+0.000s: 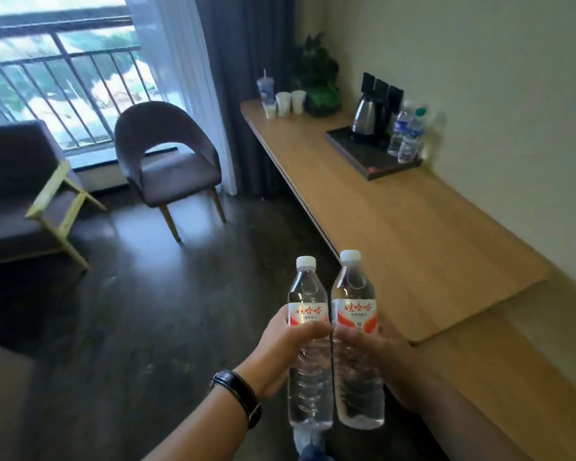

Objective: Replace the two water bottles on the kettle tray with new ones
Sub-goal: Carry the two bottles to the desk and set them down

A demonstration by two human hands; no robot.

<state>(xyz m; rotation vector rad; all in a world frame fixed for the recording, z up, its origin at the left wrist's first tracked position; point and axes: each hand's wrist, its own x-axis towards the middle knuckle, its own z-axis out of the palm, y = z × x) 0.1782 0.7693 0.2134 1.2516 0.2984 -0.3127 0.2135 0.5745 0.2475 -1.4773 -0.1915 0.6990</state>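
I hold two clear water bottles with white caps and red-and-white labels upright in front of me, side by side and almost touching. My left hand (280, 347) grips the left new bottle (308, 294); my right hand (376, 357) grips the right new bottle (354, 287). Far ahead on the wooden counter lies a dark kettle tray (366, 158). A steel kettle (366, 119) stands on it, with two blue-labelled old bottles (408, 134) at its right end by the wall.
The long wooden counter (413, 234) runs along the right wall. At its far end stand several paper cups (288, 101) and a potted plant (320, 78). Two grey chairs (170, 161) sit by the balcony window on the left, over dark floor.
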